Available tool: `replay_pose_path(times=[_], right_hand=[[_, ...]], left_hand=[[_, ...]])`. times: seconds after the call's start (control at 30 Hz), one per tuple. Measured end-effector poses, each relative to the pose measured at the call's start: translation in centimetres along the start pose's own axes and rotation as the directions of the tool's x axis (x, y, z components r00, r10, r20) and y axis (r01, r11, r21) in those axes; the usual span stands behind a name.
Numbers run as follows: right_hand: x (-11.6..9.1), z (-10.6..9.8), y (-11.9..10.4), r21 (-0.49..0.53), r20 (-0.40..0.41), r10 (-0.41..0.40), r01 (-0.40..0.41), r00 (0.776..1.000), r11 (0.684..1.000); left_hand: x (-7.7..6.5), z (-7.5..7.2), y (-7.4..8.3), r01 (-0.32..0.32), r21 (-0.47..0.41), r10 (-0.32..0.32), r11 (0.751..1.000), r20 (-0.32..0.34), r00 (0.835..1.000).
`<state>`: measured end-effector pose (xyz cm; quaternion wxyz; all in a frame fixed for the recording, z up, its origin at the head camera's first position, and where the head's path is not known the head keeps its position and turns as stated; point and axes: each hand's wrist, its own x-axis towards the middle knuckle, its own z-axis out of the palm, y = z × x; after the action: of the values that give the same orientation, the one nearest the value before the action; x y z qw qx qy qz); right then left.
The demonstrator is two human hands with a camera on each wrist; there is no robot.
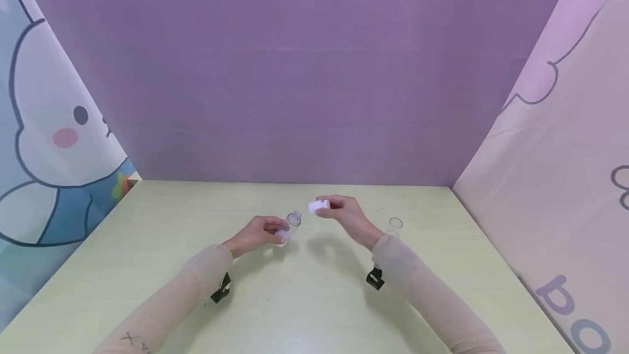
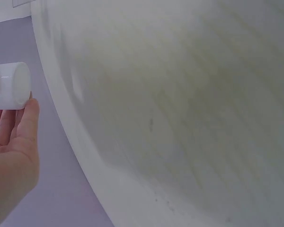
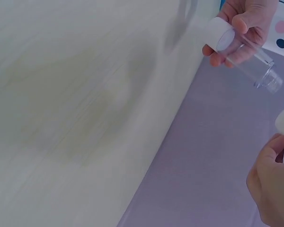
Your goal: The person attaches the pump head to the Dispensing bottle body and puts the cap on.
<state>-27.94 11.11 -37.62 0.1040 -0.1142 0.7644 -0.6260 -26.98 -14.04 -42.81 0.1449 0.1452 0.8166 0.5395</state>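
My left hand (image 1: 257,232) grips a small clear bottle (image 1: 294,218) by its white band (image 1: 282,237). In the right wrist view the bottle (image 3: 248,64) lies tilted in the left hand (image 3: 256,19), its narrower clear neck pointing toward my other hand. The left wrist view shows the white band (image 2: 12,86) with fingers curled round it. My right hand (image 1: 345,214) pinches a short white cylindrical piece (image 1: 318,206) between thumb and fingers. This piece is held apart from the bottle's neck, a short way to its right. Both hands are raised over the table, their shadows below.
A clear open-topped cylinder (image 1: 395,225) stands on the pale table (image 1: 295,310), just beyond the right wrist. A purple wall (image 1: 304,81) rises at the table's back edge. Printed cartoon panels (image 1: 54,102) border the sides.
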Motion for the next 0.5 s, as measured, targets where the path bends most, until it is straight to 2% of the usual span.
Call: replay_pose_path(times=[0.5], right_hand=[[0.03,0.70,-0.40,-0.023,0.035,0.020,-0.019,0.999,1.000]], left_hand=[[0.25,0.71,0.33,0.009,-0.005,-0.009,1.000,-0.003,1.000]])
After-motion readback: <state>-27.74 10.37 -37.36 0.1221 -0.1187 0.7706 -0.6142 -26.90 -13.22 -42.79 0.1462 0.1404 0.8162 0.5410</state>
